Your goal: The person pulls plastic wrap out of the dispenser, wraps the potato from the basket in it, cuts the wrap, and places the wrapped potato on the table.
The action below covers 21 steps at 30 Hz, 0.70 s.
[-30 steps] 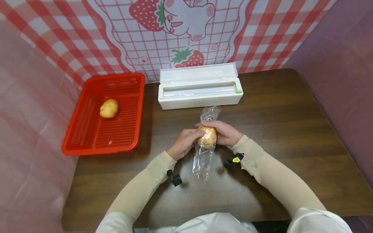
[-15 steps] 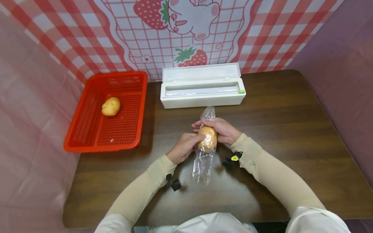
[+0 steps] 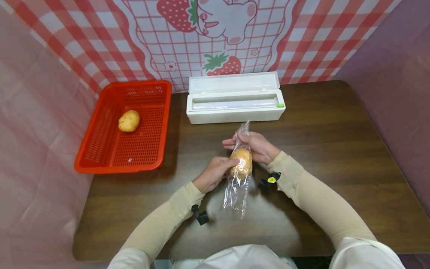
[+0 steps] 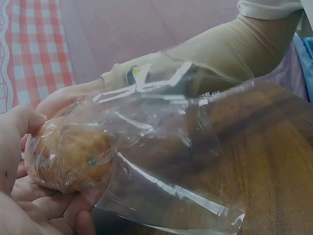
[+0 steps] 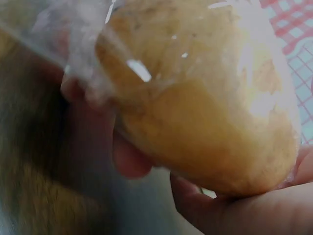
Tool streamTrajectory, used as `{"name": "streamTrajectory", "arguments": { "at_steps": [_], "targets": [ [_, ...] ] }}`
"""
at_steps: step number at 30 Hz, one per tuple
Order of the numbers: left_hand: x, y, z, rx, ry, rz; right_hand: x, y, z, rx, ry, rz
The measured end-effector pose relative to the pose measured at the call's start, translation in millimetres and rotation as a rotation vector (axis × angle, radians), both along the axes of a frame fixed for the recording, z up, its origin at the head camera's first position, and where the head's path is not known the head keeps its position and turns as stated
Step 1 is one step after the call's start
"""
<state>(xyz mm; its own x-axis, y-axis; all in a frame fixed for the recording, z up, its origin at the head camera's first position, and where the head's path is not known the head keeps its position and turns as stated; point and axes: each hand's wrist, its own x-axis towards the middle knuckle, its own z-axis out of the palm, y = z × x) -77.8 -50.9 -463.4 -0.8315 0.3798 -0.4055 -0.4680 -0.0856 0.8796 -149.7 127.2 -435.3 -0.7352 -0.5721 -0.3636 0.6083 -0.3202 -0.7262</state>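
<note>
A potato (image 3: 246, 169) wrapped in clear cling film (image 3: 235, 196) is held over the table in front of the person. The left hand (image 3: 215, 173) grips it from the left, thumb on top and fingers underneath, as the left wrist view shows. At the potato's far end the right hand (image 3: 260, 147) pinches the gathered film between thumb and fingers, its other fingertips reaching out to the left. A loose film tail hangs toward the person, spread wide in the left wrist view. Close up in the right wrist view, the potato (image 5: 195, 112) fills most of the picture.
A white cling film box (image 3: 235, 118) stands behind the hands, lid up, with a film roll (image 3: 235, 104) inside. On the left, a red plastic basket (image 3: 164, 138) holds an unwrapped potato (image 3: 129, 121). A checked cloth (image 3: 312, 33) hangs behind the wooden table (image 3: 336, 149).
The right hand has slid from the potato's side to the film at its far end, drawing that end narrower. The left hand keeps its hold, and the potato sits slightly nearer the person.
</note>
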Motion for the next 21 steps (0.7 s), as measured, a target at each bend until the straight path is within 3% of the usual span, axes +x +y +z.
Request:
{"name": "streamTrajectory", "arguments": {
  "at_steps": [5,13,21],
  "targets": [
    [-1.6,0,-0.7,-0.006,-0.007,0.046,1.0,-3,2.5,0.106,0.17,0.014],
    [-6.8,1,3.1,-0.017,0.092,0.114,7.5,-9,10.6,0.467,0.747,0.094],
    [-12.9,-1,6.1,-0.018,0.163,0.17,20.5,-11,10.5,0.621,1.217,0.088]
  ]
}}
